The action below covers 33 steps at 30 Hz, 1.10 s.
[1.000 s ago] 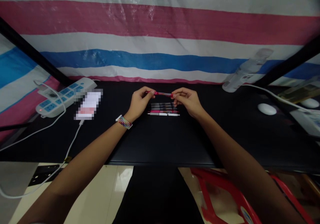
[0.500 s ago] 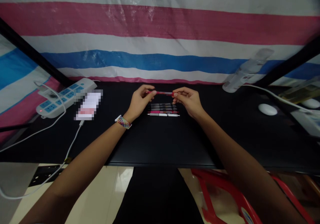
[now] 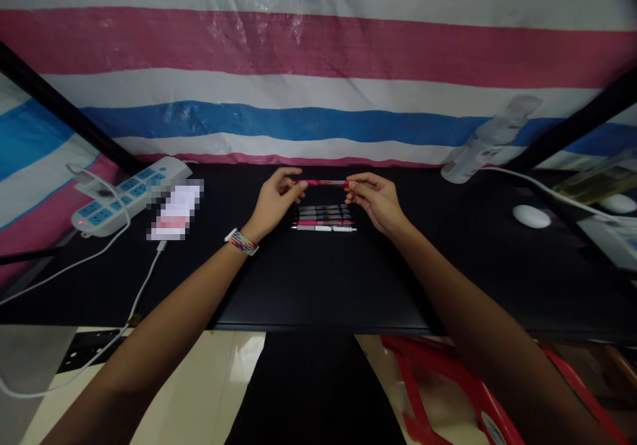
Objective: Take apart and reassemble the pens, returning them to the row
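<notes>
A red pen (image 3: 326,182) lies level between my two hands, above the desk's back part. My left hand (image 3: 277,196) pinches its left end between thumb and fingers. At the other end, the fingertips of my right hand (image 3: 375,199) are closed round it. Just below is a row of pens lying side by side: several dark pens (image 3: 324,211), then a pink-red pen (image 3: 324,222), then a white and grey pen (image 3: 323,229) nearest to me.
On the left of the black desk (image 3: 318,279) are a power strip (image 3: 130,196) and a blurred-out phone (image 3: 176,213) on a white cable. To the right stand a clear bottle (image 3: 485,143) and a white mouse (image 3: 531,217). A red stool (image 3: 438,372) is below the desk.
Both hands keep hold of the red pen in nearly the same place. Its visible side looks slightly different, pinker near the left hand. The row of pens is unchanged.
</notes>
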Each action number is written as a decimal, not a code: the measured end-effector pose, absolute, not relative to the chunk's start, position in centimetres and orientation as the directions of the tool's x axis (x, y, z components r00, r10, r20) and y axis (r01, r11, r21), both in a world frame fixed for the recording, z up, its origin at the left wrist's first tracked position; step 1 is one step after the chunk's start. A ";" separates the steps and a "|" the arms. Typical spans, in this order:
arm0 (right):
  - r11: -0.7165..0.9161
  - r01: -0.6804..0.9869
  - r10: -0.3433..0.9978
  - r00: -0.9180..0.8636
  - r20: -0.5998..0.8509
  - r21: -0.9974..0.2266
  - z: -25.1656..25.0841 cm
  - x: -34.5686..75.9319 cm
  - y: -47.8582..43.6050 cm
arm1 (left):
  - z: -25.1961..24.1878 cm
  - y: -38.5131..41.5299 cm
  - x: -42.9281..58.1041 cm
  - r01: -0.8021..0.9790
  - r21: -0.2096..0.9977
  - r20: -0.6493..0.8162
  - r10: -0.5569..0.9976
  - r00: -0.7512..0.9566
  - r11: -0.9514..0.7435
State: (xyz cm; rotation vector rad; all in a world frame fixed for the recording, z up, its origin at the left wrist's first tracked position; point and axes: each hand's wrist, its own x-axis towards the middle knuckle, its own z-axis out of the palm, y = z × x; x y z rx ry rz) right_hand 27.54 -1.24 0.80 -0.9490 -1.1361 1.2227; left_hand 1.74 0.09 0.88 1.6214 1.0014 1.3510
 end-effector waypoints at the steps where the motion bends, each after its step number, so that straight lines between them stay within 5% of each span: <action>1: 0.127 -0.210 0.991 -0.013 0.132 -0.970 0.8 27.6 -1.2 | 0.8 0.2 1.7 0.073 0.920 0.375 0.918 0.126 -0.386; 15: 0.106 -0.174 0.994 -0.019 0.111 -0.979 0.2 27.6 -0.9 | 0.7 0.4 1.4 0.079 0.905 0.411 0.907 0.090 -0.418; 20: 0.093 -0.196 0.995 -0.017 0.099 -0.976 0.2 27.8 -0.7 | 0.9 0.5 0.9 0.232 0.870 0.426 0.900 0.090 -0.435; 33: 0.033 -0.316 0.997 0.078 0.008 -0.948 0.6 28.9 -0.2 | 0.5 1.6 0.5 0.051 0.917 0.397 0.917 -0.025 -0.396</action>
